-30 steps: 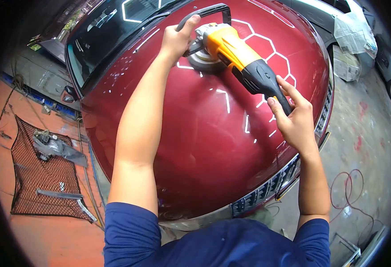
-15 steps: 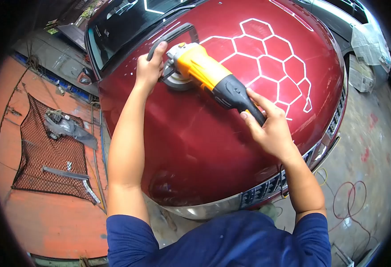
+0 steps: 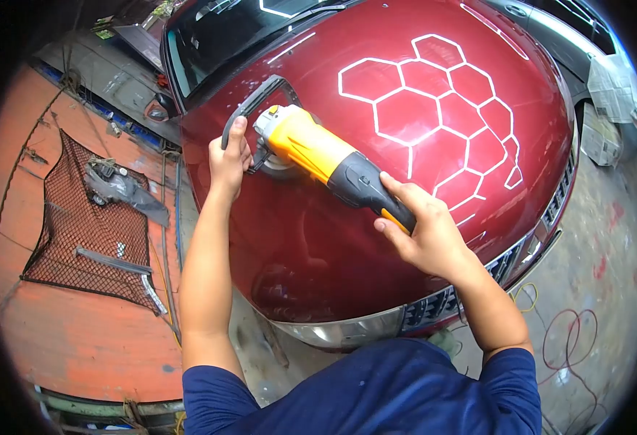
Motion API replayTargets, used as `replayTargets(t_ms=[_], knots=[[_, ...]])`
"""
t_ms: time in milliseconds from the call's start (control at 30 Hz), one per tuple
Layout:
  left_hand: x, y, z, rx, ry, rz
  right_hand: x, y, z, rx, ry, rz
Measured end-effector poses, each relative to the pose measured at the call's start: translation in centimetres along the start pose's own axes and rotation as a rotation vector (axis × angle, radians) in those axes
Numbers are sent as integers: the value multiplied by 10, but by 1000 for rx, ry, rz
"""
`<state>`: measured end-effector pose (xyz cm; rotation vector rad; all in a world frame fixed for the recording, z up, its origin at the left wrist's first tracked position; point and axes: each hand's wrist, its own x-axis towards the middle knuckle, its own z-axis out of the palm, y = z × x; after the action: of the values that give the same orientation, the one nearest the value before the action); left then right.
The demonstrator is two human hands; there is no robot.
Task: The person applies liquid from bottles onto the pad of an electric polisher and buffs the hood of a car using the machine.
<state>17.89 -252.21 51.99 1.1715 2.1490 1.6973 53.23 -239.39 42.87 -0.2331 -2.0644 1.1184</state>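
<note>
Yellow-and-black polisher (image 3: 318, 148) is on the red hood (image 3: 296, 239), pad seemingly against the paint; a pass looks underway. The left hand (image 3: 229, 163) curls around the front handle (image 3: 250, 102); the right hand (image 3: 431, 228) wraps the rear grip. Shifting it calls for both hands moving together. No writing is readable.

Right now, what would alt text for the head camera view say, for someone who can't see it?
Two bare hands, left and right, hold a yellow-and-black power tool over a glossy red car hood mirroring white hexagonal lights.
</note>
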Motion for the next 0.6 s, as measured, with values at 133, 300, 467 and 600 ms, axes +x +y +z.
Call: replayTargets(t_ms=[133, 300, 467, 600], knots=[[-4, -10, 12, -146, -6, 5, 0, -1, -17, -40, -24, -45], [23, 4, 74, -68, 44, 116, 4, 9, -51, -200, 65, 3], [-28, 31, 117, -25, 178, 372, 10, 22, -80, -288, 154, 18], [-163, 34, 88, 217, -403, 285, 11, 33, -87, -349, 227, 22]])
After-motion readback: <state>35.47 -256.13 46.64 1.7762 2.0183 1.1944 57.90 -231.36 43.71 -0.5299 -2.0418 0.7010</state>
